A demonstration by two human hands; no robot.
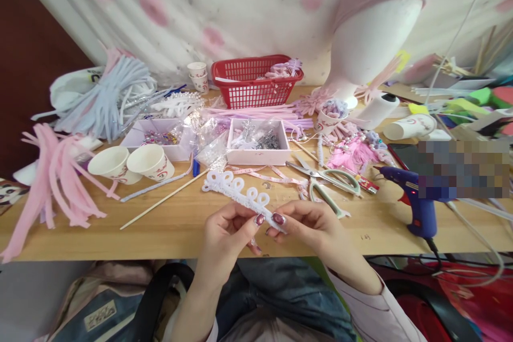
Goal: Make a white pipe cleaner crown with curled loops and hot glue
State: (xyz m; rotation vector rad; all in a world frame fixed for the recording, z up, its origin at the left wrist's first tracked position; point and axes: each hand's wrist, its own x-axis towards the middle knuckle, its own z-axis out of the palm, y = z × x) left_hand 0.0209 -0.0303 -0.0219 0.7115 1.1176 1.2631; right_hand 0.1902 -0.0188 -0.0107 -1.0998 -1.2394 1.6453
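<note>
Between my hands is a pale lilac-white strip of pipe cleaner [236,195] with several curled loops along its upper edge. My left hand [230,235] pinches it near the middle, thumb on top. My right hand [306,224] pinches its lower right end, the two thumbs almost meeting. The strip slants up to the left, its looped end free above the table's front part. Just beyond my right hand lie green-handled scissors [334,177] with open blades. A thin wooden stick [164,199] rests on the table to the left.
Two paper cups [150,162], bead boxes [258,156] and a red basket [256,91] stand farther back. Pink pipe cleaners [60,181] hang over the left front edge. At right stands a blue glue gun [420,197] with its cord, and behind, a white mannequin head [364,37].
</note>
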